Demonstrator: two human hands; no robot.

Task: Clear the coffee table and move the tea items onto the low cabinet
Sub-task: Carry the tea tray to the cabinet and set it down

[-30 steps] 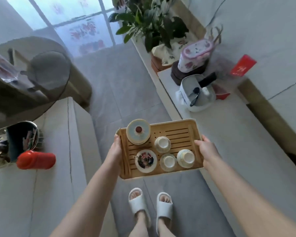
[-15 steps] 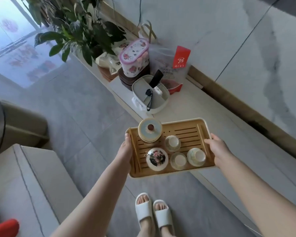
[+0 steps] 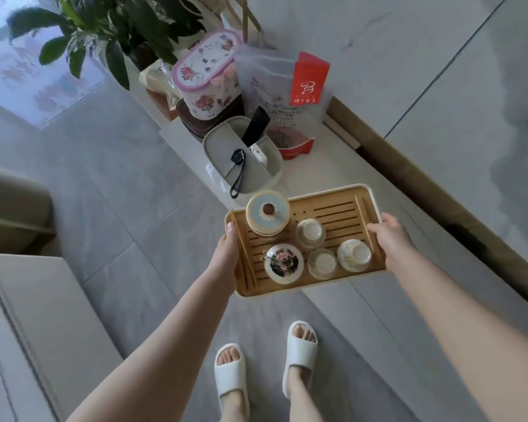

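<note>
Bamboo tea tray (image 3: 333,208), carrying lidded jar (image 3: 268,212), painted teapot (image 3: 283,263) and three cups: held level above the near edge of the low cabinet (image 3: 326,166), not set down. Left hand (image 3: 224,257) and right hand (image 3: 389,239) gripped its short ends, fingers wrapped over the rims. Carry nearly complete; placement beside the grey organiser box (image 3: 241,159) remained

This is a home, most likely a living room. The floor (image 3: 110,166) has large grey tiles, and a low cabinet (image 3: 342,178) along the wall holds a potted plant (image 3: 113,28), a floral box (image 3: 208,74) and snack bags (image 3: 287,95). The person wears white slippers (image 3: 299,354) and carries a bamboo tea tray (image 3: 339,208).
</note>
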